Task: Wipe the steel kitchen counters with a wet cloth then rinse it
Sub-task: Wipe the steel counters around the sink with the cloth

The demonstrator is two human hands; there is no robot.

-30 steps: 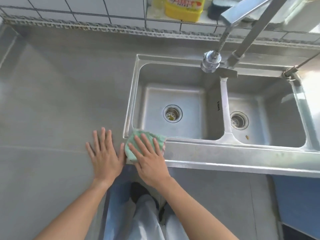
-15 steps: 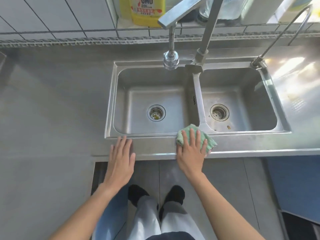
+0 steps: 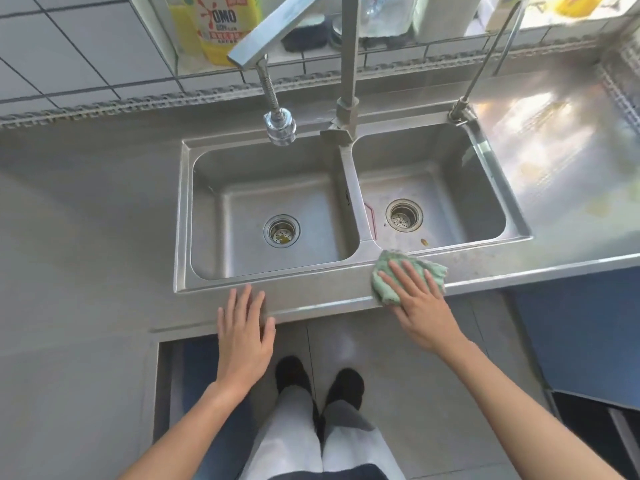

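Along the front rim of the sink (image 3: 214, 284) we see the right hand (image 3: 420, 299) laid flat on the green cloth (image 3: 384, 271), fingers straight and spread, its grip pressing rather than clamped. We place the cloth on the steel surface (image 3: 86, 237) at the near edge of the right basin, just right of the divider. We note the left hand (image 3: 242, 337) resting on the surface edge below the left basin, fingers straight, its grip apart and holding nothing. Behind the basins we see the tap (image 3: 280, 128) hanging over the left basin and a yellow bottle (image 3: 221, 26) on the ledge.
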